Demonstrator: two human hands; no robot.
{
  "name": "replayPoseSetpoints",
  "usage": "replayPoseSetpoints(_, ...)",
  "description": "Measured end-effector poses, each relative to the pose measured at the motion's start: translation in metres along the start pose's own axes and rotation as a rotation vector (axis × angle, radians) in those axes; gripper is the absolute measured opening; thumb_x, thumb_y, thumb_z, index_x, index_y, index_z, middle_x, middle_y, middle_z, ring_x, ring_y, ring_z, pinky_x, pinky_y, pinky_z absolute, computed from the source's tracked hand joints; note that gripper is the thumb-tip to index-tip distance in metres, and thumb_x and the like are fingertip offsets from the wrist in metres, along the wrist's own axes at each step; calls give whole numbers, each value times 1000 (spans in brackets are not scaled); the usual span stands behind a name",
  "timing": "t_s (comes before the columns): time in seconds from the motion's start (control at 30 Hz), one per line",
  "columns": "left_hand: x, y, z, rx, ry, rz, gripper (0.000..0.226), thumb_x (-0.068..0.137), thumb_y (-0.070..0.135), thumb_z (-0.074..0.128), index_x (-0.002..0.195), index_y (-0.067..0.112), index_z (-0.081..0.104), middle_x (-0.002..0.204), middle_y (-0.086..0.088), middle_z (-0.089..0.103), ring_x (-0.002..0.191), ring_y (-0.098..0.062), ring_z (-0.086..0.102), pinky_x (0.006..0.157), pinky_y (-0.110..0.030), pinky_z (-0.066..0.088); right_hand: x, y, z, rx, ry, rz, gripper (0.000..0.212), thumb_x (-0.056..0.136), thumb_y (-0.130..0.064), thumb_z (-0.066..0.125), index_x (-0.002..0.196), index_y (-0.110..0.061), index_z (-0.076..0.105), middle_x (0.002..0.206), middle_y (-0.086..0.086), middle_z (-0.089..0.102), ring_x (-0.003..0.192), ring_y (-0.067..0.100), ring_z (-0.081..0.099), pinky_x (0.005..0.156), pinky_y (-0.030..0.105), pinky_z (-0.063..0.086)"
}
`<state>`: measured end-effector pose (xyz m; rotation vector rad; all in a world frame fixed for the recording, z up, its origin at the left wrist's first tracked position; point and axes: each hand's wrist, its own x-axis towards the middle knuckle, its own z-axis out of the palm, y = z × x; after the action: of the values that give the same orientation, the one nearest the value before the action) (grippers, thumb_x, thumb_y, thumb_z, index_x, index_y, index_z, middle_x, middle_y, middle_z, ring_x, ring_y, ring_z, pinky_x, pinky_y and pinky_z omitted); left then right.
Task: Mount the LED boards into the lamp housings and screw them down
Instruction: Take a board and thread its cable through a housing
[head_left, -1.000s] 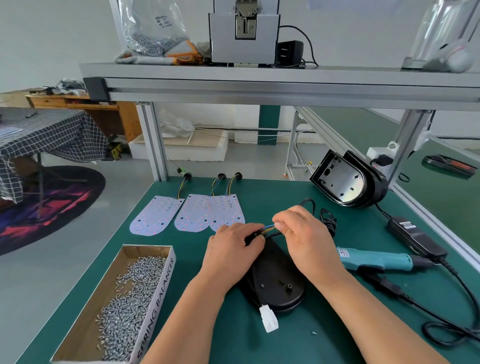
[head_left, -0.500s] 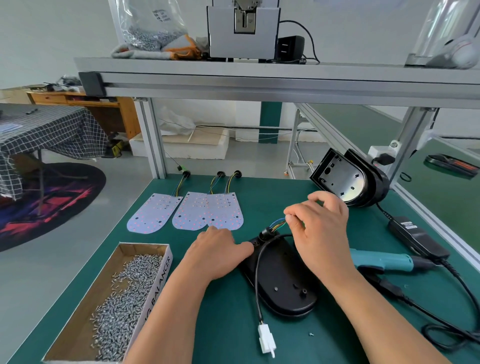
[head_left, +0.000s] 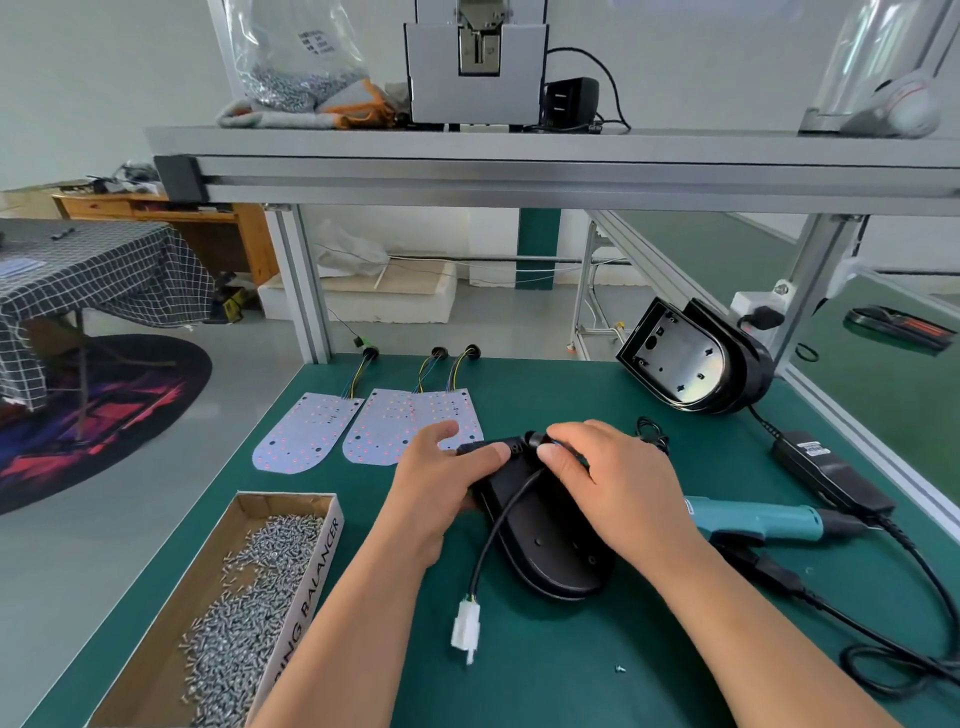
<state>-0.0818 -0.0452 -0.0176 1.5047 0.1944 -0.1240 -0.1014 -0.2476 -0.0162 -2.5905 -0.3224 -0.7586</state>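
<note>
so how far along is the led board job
Early. Done: nothing visibly mounted; three LED boards lie loose on the mat and the open housing at the back is empty. In hand: left hand grips the face-down black housing, right hand pinches its cable grommet. Left: seating boards, then screws from the box with the electric screwdriver.

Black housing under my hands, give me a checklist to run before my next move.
1. Steadied: left hand grips the black housing, ok.
2. Cable fitting seated: right hand pinches it at the housing's far end, seating hidden, cannot tell.
3. White connector free: lies loose on the table, ok.
4. Screwdriver at hand: lies beside the right wrist, ok.
5. Screws ready: open box of screws on the left, ok.
6. LED boards ready: three lie flat beyond the hands, ok.
</note>
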Motion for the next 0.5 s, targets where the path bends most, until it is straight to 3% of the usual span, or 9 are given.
replayPoseSetpoints(0.07, 2, -2, 5, -161, -44, 28, 75, 67, 30, 92, 133, 8, 65, 120, -20, 77, 103, -30, 78, 103, -55, 60, 1, 1, -1, 116, 14, 85, 29, 99, -49, 64, 118, -29, 74, 106, -13, 76, 97, 16, 71, 83, 42, 57)
replayPoseSetpoints(0.17, -4, -1, 14, -386, -219, 95, 35, 84, 19, 83, 111, -1, 80, 119, -28, 76, 106, -37, 76, 103, -50, 60, 3, 0, -3, 285, 71, 165, 28, 96, -44, 73, 121, -31, 74, 107, -25, 74, 101, -1, 68, 88, 28, 54)
replayPoseSetpoints(0.3, -12, 0, 24, -472, -324, 110, 37, 91, 21, 77, 120, 0, 78, 127, -26, 74, 119, -38, 73, 106, -46, 58, 1, -2, -5, 476, 111, 241, 22, 96, -32, 77, 118, -32, 76, 107, -32, 72, 103, -9, 66, 86, 10, 47)
replayPoseSetpoints(0.4, -18, -1, 31, -427, -314, 175, 39, 96, 28, 71, 128, 6, 75, 132, -21, 73, 127, -36, 69, 111, -48, 55, 2, -5, -9, 625, 128, 279, 19, 98, -26, 77, 117, -30, 77, 105, -23, 76, 104, 1, 71, 89, 19, 54)
replayPoseSetpoints(0.5, -26, -3, 40, -415, -346, 228, 53, 100, 35, 69, 149, 15, 61, 144, -18, 67, 138, -36, 62, 118, -60, 45, 1, -11, -12, 716, 148, 265, 18, 99, -24, 75, 115, -32, 76, 104, -20, 77, 102, 5, 72, 87, 18, 55)
